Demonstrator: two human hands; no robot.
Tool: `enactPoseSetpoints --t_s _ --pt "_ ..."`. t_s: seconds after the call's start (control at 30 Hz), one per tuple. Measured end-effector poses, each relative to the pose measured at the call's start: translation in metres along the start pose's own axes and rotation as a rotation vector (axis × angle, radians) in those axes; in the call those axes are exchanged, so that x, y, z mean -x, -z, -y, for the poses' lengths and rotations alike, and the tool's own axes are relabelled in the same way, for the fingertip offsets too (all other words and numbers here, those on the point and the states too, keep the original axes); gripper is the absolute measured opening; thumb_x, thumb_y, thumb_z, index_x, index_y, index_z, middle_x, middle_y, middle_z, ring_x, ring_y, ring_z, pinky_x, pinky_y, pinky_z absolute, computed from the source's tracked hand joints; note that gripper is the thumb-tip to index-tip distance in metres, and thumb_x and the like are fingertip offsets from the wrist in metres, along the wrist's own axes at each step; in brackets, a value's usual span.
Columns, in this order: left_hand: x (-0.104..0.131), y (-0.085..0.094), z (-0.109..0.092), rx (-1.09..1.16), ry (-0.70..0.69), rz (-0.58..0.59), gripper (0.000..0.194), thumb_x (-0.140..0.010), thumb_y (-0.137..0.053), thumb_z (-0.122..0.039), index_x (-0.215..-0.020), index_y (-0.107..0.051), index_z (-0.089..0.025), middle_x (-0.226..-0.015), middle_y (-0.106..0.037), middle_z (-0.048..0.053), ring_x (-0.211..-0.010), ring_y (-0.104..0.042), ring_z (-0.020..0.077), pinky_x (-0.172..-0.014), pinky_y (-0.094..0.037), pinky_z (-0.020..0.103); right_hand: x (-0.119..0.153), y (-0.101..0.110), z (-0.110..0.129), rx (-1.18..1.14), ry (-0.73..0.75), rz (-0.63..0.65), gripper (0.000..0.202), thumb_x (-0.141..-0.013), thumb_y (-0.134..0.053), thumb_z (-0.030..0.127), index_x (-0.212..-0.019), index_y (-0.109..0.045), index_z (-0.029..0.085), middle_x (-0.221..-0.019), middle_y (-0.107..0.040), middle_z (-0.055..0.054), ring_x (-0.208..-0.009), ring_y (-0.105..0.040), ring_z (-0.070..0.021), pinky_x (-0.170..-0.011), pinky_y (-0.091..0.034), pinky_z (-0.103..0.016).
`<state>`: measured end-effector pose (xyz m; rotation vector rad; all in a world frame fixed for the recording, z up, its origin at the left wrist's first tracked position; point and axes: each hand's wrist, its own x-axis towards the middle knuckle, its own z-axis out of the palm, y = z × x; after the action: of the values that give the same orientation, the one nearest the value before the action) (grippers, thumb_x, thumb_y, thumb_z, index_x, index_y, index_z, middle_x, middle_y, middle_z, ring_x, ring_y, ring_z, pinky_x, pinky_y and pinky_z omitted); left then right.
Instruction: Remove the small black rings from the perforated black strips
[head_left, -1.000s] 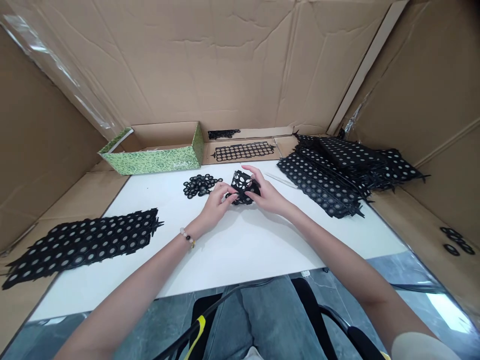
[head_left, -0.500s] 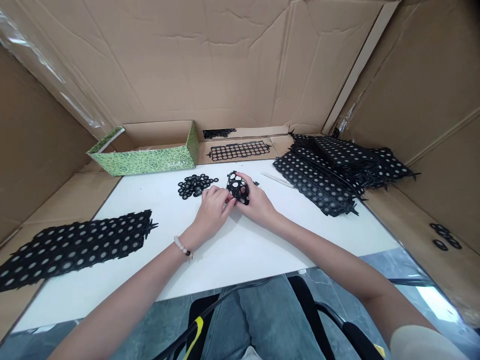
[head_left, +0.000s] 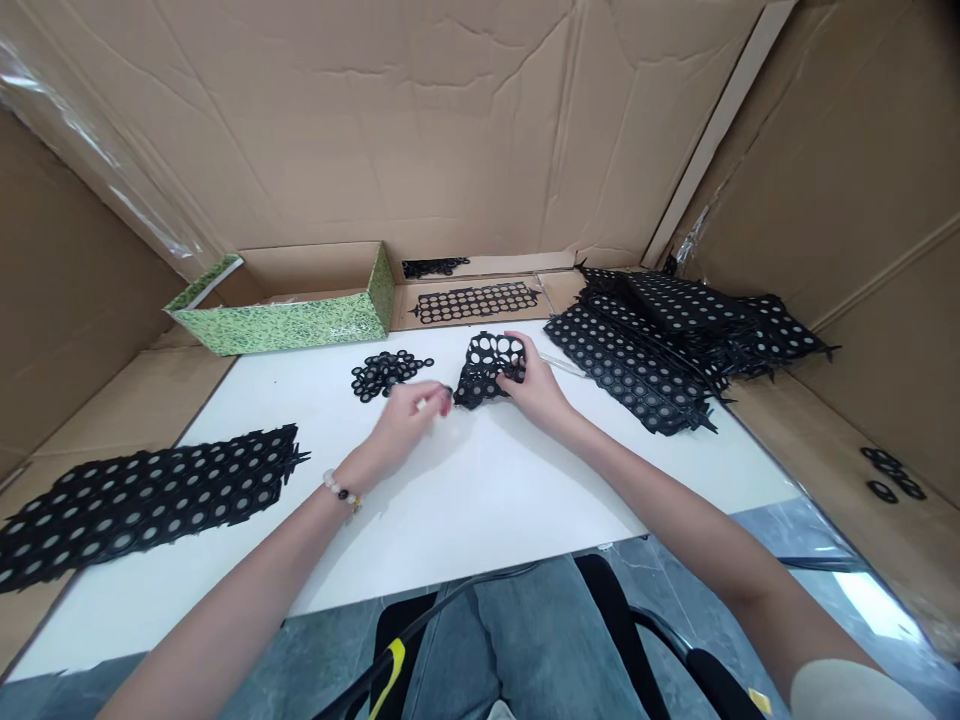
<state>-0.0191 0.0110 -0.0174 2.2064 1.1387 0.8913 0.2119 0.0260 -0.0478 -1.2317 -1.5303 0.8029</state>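
Note:
My right hand (head_left: 541, 392) grips the right side of a small black sheet with round holes (head_left: 487, 368), held over the white table (head_left: 480, 500). Some holes in its upper part are open, while its lower part looks filled. Left of the sheet, my left hand (head_left: 409, 415) is closed in a pinch on a small black ring (head_left: 448, 392); its fingers are blurred by motion. Just beyond my left hand lies a loose pile of black rings (head_left: 386, 373).
A green-patterned box (head_left: 300, 325) stands at the back left. One long black sheet (head_left: 150, 495) lies at the left; stacked black sheets (head_left: 637, 350) lie at the right beside white tweezers (head_left: 564, 366). Several rings (head_left: 883, 490) rest on cardboard at the far right.
My left hand has moved left, away from the sheet, with a ring at its fingertips. My right hand has shifted right, and the sheet now appears flatter and more open.

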Motion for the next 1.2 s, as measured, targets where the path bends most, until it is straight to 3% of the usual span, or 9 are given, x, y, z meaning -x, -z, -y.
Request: enactPoseSetpoints --t_s 0.1,0.2,0.27,0.4,0.53,0.67,0.83,0.97,1.2 --pt "-0.009 0.028 0.018 -0.241 -0.048 -0.473 0.031 -0.098 -0.044 -0.037 -0.103 -0.07 -0.02 -0.113 -0.073 0.009 -0.11 -0.063 0.0265 -0.097 -0.046 0.043 -0.005 0.001 -0.005 -0.202 -0.143 -0.02 0.07 -0.067 -0.068 0.021 -0.133 -0.046 0.023 -0.118 -0.065 -0.007 -0.089 -0.062 -0.019 -0.087 -0.053 -0.038" --pt "-0.013 0.052 0.04 -0.407 -0.073 -0.708 0.039 -0.1 -0.039 -0.034 -0.129 -0.063 -0.022 -0.132 -0.066 0.011 -0.125 -0.057 0.0275 -0.108 -0.038 0.048 -0.002 -0.005 -0.003 -0.296 -0.213 0.013 0.072 -0.063 -0.071 0.024 -0.132 -0.048 0.023 -0.121 -0.063 -0.008 -0.087 -0.061 -0.017 -0.087 -0.053 -0.037" --pt "-0.012 0.056 0.054 -0.493 -0.032 -0.635 0.041 -0.1 -0.038 -0.034 -0.13 -0.063 -0.023 -0.134 -0.065 0.012 -0.127 -0.054 0.0312 -0.107 -0.036 0.053 0.001 -0.008 0.0 -0.334 -0.248 0.04 0.074 -0.062 -0.072 0.024 -0.132 -0.048 0.023 -0.116 -0.064 -0.006 -0.087 -0.061 -0.017 -0.087 -0.052 -0.038" --pt "-0.006 0.043 0.073 -0.635 0.178 -0.313 0.037 -0.096 -0.04 -0.028 -0.118 -0.07 -0.024 -0.132 -0.066 0.016 -0.128 -0.044 0.0438 -0.099 -0.031 0.07 0.002 -0.008 0.005 -0.395 -0.315 0.046 0.073 -0.058 -0.074 0.024 -0.127 -0.05 0.023 -0.111 -0.064 -0.005 -0.085 -0.059 -0.0159 -0.086 -0.052 -0.037" --pt "-0.007 0.037 0.067 -0.628 0.23 -0.32 0.04 -0.096 -0.042 -0.027 -0.129 -0.064 -0.022 -0.139 -0.061 0.019 -0.128 -0.042 0.0462 -0.097 -0.028 0.072 -0.001 -0.006 0.005 -0.423 -0.349 0.02 0.073 -0.056 -0.077 0.025 -0.124 -0.049 0.023 -0.107 -0.063 -0.003 -0.086 -0.059 -0.0154 -0.086 -0.051 -0.036" --pt "-0.008 0.031 0.033 -0.482 0.049 -0.373 0.036 -0.099 -0.043 -0.036 -0.121 -0.067 -0.02 -0.12 -0.071 0.015 -0.116 -0.055 0.0352 -0.1 -0.038 0.057 -0.001 -0.01 0.0 -0.457 -0.335 0.038 0.075 -0.055 -0.082 0.03 -0.122 -0.049 0.023 -0.11 -0.064 -0.004 -0.09 -0.06 -0.0166 -0.087 -0.052 -0.037" --pt "0.004 -0.009 -0.005 -0.182 -0.268 -0.065 0.024 -0.093 -0.061 -0.038 -0.109 -0.068 -0.022 -0.108 -0.073 0.009 -0.104 -0.064 0.0253 -0.095 -0.05 0.043 0.005 -0.022 0.001 -0.54 -0.213 0.093 0.071 -0.058 -0.084 0.033 -0.12 -0.049 0.023 -0.129 -0.06 -0.007 -0.106 -0.062 -0.0187 -0.096 -0.051 -0.036" --pt "0.009 -0.03 -0.01 -0.073 -0.147 -0.095 0.019 -0.089 -0.066 -0.037 -0.099 -0.065 -0.021 -0.093 -0.072 0.005 -0.085 -0.066 0.0211 -0.079 -0.054 0.037 0.01 -0.023 0.012 -0.637 -0.233 0.246 0.068 -0.066 -0.078 0.031 -0.128 -0.049 0.025 -0.104 -0.07 -0.001 -0.097 -0.066 -0.0185 -0.09 -0.054 -0.035" --pt "0.005 -0.02 0.001 -0.082 -0.012 -0.18 0.014 -0.09 -0.062 -0.034 -0.086 -0.06 -0.021 -0.083 -0.066 0.001 -0.073 -0.06 0.0171 -0.067 -0.05 0.031 0.011 -0.013 0.018 -0.76 -0.349 0.357 0.049 -0.051 -0.084 0.015 -0.097 -0.069 0.019 -0.089 -0.073 0.001 -0.087 -0.068 -0.016 -0.088 -0.054 -0.031"
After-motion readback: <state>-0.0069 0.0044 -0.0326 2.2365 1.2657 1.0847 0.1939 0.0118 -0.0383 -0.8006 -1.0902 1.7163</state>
